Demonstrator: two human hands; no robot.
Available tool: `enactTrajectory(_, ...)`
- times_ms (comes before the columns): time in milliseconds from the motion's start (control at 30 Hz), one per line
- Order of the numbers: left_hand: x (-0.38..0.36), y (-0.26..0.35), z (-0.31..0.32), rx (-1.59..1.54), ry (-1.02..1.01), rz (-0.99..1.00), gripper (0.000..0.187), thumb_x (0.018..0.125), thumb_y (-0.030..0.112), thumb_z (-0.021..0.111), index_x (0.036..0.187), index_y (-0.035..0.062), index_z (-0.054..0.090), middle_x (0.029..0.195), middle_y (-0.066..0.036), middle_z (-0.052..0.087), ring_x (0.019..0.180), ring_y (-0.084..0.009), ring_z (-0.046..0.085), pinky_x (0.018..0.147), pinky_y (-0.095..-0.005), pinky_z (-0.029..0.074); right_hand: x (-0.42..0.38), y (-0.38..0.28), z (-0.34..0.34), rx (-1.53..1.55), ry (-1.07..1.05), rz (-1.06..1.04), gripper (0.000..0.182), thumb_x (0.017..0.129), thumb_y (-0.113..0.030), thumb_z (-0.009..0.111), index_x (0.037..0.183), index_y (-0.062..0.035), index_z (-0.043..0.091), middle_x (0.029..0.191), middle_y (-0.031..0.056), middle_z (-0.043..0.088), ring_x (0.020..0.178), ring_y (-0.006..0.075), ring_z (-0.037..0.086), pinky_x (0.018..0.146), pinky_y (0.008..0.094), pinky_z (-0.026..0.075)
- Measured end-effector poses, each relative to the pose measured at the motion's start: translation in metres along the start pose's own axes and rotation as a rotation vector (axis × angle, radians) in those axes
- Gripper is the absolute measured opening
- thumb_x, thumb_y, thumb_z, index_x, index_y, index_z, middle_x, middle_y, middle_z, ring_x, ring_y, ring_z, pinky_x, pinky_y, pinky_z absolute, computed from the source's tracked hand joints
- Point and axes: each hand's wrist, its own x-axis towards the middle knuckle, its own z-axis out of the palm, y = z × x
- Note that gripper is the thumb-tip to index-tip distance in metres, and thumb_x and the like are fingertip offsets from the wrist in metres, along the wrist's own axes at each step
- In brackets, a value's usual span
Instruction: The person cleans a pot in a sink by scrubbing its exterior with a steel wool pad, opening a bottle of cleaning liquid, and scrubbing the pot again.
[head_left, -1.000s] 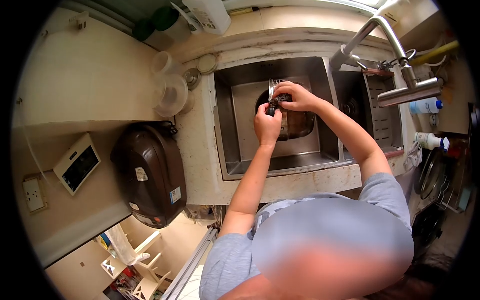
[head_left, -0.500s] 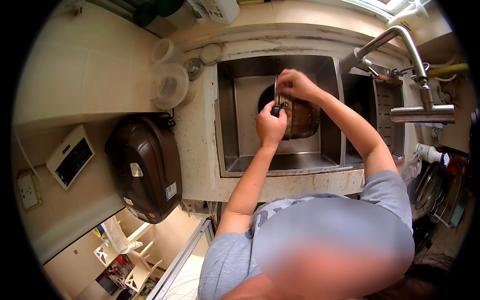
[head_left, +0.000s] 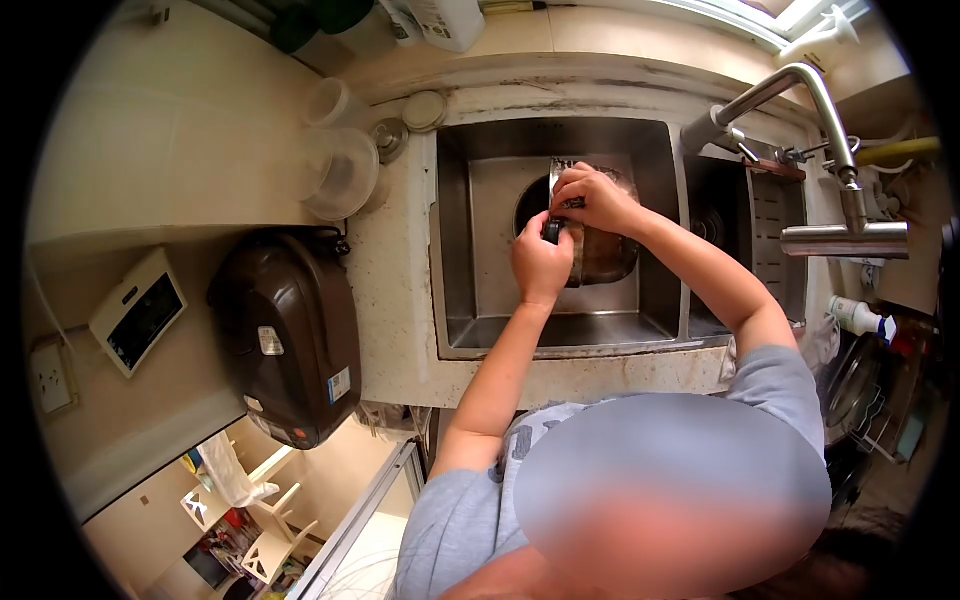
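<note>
A stained, brownish metal pot (head_left: 603,262) is tilted over in the left basin of the steel sink (head_left: 485,300). My left hand (head_left: 541,268) is closed around its short black handle (head_left: 552,230), thumb and fingers wrapped on it. My right hand (head_left: 592,198) lies against the pot just above the left one, fingers bent and pinched together. Something small and dark shows under these fingers; its kind cannot be made out. A dark round shape (head_left: 530,203), partly covered by the hands, sits left of the pot.
A steel faucet (head_left: 826,110) arches over the narrower right basin, which holds a slotted tray (head_left: 772,235). Clear plastic containers (head_left: 343,175) and a round lid (head_left: 424,110) stand left of the sink. A dark brown appliance (head_left: 290,335) stands at the left.
My right hand has moved down along the pot, closer to my left hand. More of the pot's upper end shows now. My left hand keeps its hold on the handle.
</note>
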Motion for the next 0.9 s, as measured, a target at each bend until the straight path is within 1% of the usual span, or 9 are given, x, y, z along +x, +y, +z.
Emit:
enactTrajectory(200,-0.001,0.005,-0.003,0.015,-0.005,-0.029,0.034,0.07,0.018,0.064,0.097,-0.0029,0.061,0.078,-0.022,0.063,0.071,-0.0325,0.063,0.065,-0.0368,0.049,0.011,0.009,-0.001,0.066,0.071,0.275,0.011,0.068,-0.012,0.071,0.074,-0.0051,0.066,0.08,0.0065,0.06,0.082,0.0245,0.056,0.074,0.0323,0.045)
enactTrajectory(333,-0.004,0.001,0.003,0.047,0.062,0.084,0.034,0.071,0.018,0.064,0.097,-0.003,0.061,0.078,-0.022,0.063,0.072,-0.0315,0.064,0.065,-0.0363,0.049,0.0,-0.007,-0.001,0.086,0.002,0.228,0.01,0.068,-0.011,0.07,0.073,-0.0036,0.065,0.077,0.0075,0.058,0.078,0.0237,0.056,0.073,0.0321,0.045)
enactTrajectory(467,-0.002,0.009,-0.003,-0.018,-0.013,-0.071,0.031,0.07,0.018,0.064,0.095,-0.0012,0.062,0.085,-0.022,0.063,0.079,-0.0367,0.061,0.071,-0.0407,0.049,0.016,0.008,-0.008,0.191,-0.092,0.266,0.013,0.069,-0.011,0.069,0.075,-0.0004,0.065,0.08,0.0093,0.059,0.079,0.0207,0.057,0.074,0.0292,0.045)
enactTrajectory(533,-0.004,0.009,-0.002,0.044,-0.029,-0.084,0.032,0.07,0.017,0.064,0.095,-0.0016,0.062,0.085,-0.022,0.063,0.079,-0.0367,0.061,0.071,-0.0399,0.049,0.02,0.021,-0.011,0.22,-0.044,0.406,0.017,0.07,-0.013,0.07,0.076,0.0012,0.064,0.081,0.0089,0.061,0.078,0.0181,0.058,0.073,0.0281,0.045)
enactTrajectory(567,-0.005,0.006,-0.001,0.043,-0.029,-0.083,0.032,0.07,0.017,0.064,0.095,-0.0016,0.062,0.085,-0.022,0.063,0.079,-0.0367,0.061,0.071,-0.0399,0.049,0.022,0.033,-0.008,0.211,-0.037,0.574,0.019,0.07,-0.015,0.07,0.077,0.0026,0.064,0.079,0.0088,0.062,0.077,0.0166,0.059,0.071,0.0277,0.045)
enactTrajectory(667,-0.006,0.002,0.003,0.012,0.029,-0.007,0.034,0.07,0.018,0.065,0.097,-0.0026,0.062,0.076,-0.022,0.063,0.07,-0.0313,0.064,0.064,-0.0364,0.049,0.025,0.018,-0.007,0.212,0.014,0.679,0.019,0.071,-0.015,0.069,0.077,0.0027,0.064,0.078,0.0088,0.062,0.076,0.0167,0.059,0.07,0.0278,0.046)
enactTrajectory(767,-0.005,0.006,0.0,0.055,0.025,-0.034,0.034,0.07,0.019,0.065,0.097,-0.0025,0.062,0.076,-0.021,0.063,0.069,-0.0313,0.064,0.064,-0.0363,0.049,0.012,0.017,0.005,0.186,0.047,0.527,0.019,0.066,-0.014,0.068,0.075,0.0019,0.065,0.075,0.0112,0.063,0.073,0.019,0.06,0.069,0.0301,0.047)
enactTrajectory(833,-0.004,0.005,0.0,0.012,-0.005,-0.059,0.033,0.069,0.017,0.064,0.096,-0.0023,0.061,0.085,-0.023,0.063,0.08,-0.0371,0.061,0.072,-0.0404,0.049,0.006,0.004,0.009,0.135,0.012,0.374,0.019,0.062,-0.014,0.069,0.075,0.0,0.067,0.077,0.0128,0.064,0.072,0.0251,0.061,0.069,0.0332,0.048)
enactTrajectory(900,-0.005,0.009,0.0,0.004,-0.015,-0.066,0.034,0.069,0.017,0.064,0.096,-0.0026,0.061,0.085,-0.023,0.063,0.081,-0.0372,0.061,0.072,-0.0403,0.049,0.004,0.002,0.01,0.127,-0.013,0.417,0.018,0.062,-0.014,0.07,0.074,-0.0008,0.067,0.074,0.0125,0.064,0.07,0.0246,0.061,0.067,0.033,0.048)
